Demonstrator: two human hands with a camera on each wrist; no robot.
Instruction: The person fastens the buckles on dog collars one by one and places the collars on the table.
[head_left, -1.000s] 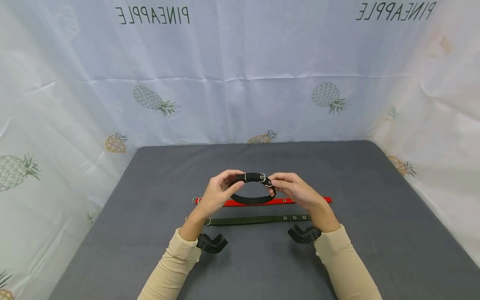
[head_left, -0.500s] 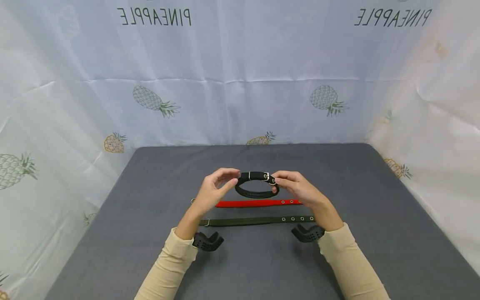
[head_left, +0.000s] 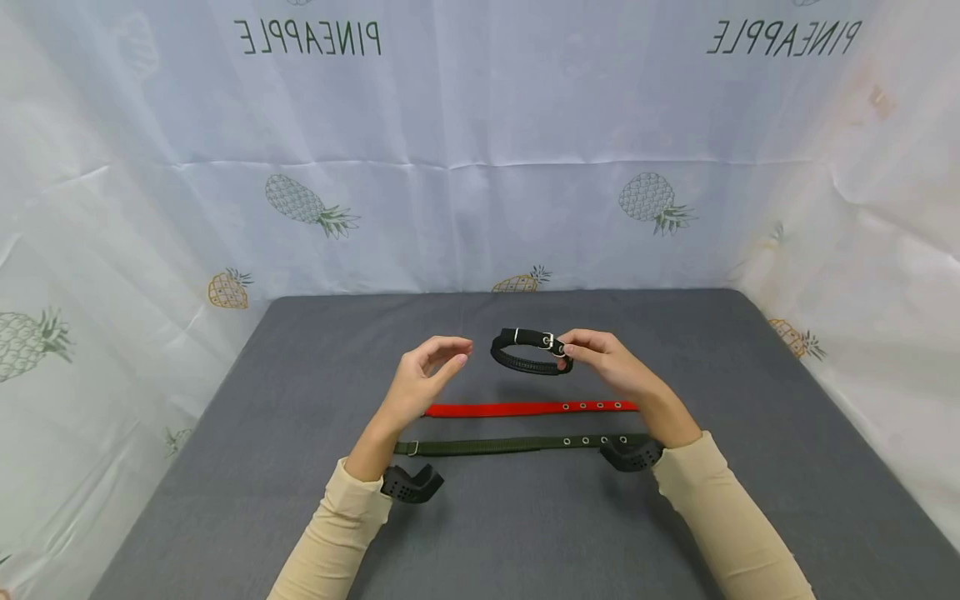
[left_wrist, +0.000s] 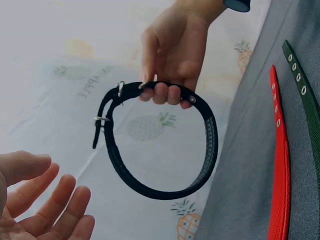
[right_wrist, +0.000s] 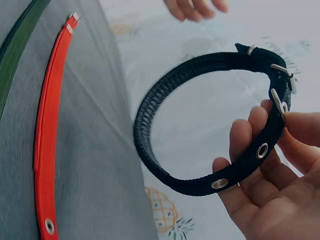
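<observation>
A black collar (head_left: 529, 367), buckled into a loop with metal eyelets, hangs in the air above the table. My right hand (head_left: 611, 364) pinches it beside the buckle, thumb on the outside and fingers curled behind the strap, as the right wrist view shows. To the left of the loop, my left hand (head_left: 425, 379) is apart from it, fingers loosely spread and holding nothing. In the left wrist view, the strap's tip (left_wrist: 95, 142) sticks out past a metal keeper. Below the hands, a red collar (head_left: 495, 410) and a dark green collar (head_left: 480, 447) lie stretched flat.
The grey table (head_left: 510, 533) carries the two flat collars, one behind the other. A white curtain (head_left: 480, 108) printed with pineapples surrounds its back and sides. Each wrist bears a black camera mount (head_left: 412, 484).
My left hand has let go of the black collar and drawn slightly left. My right hand has carried the collar to the right and a little up.
</observation>
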